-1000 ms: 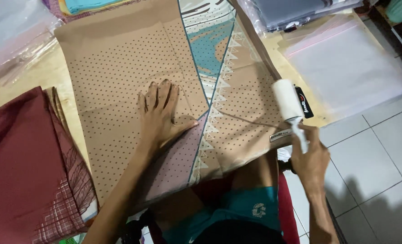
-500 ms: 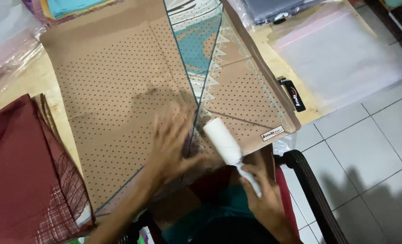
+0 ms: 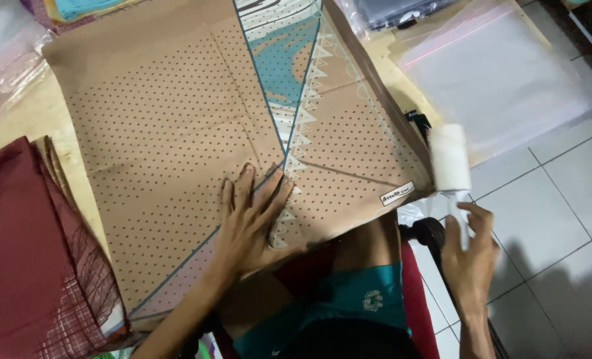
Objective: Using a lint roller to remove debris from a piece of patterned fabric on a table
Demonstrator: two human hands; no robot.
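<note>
- folded cloth (image 3: pixel 169 139): tan-brown, small dark brown dots all over; teal-blue lines, teal and cream patterned band with white triangle edging
- small label (image 3: pixel 397 193) on cloth: white, dark writing
- lint roller (image 3: pixel 449 158): white roll, pale see-through handle
- cloth stack (image 3: pixel 23 259) at left: dark maroon, thin pale check lines at lower edge
- plastic bags (image 3: pixel 509 73): clear, milky white
- floor tiles (image 3: pixel 562 199): white, dark grout
- table (image 3: pixel 23 119): pale yellow wood
- shorts (image 3: pixel 349 299): teal, small white emblem

Brown dotted cloth (image 3: pixel 163 133) top bare; maroon fabric stack (image 3: pixel 23 252) blocks left edge
</note>
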